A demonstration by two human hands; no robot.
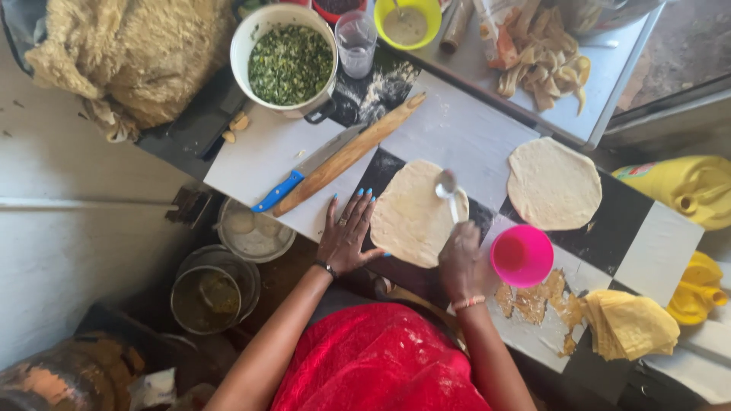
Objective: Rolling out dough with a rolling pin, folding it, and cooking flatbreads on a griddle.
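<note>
I log: table (647,243), black and white checks; two dough rounds (411,217), pale cream; cup (521,255), hot pink; knife (304,171), blue handle; rolling pin (350,152), tan wood; pot (285,61), white (chopped greens inside); bowl (407,23), lime yellow; left hand (346,236), turquoise nails; dress (377,358), bright red; jug (681,186), yellow.

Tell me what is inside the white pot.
The white pot is filled nearly to the rim with chopped greens. They cover the bottom, so anything beneath them is hidden. No spoon or utensil shows in it.
</note>
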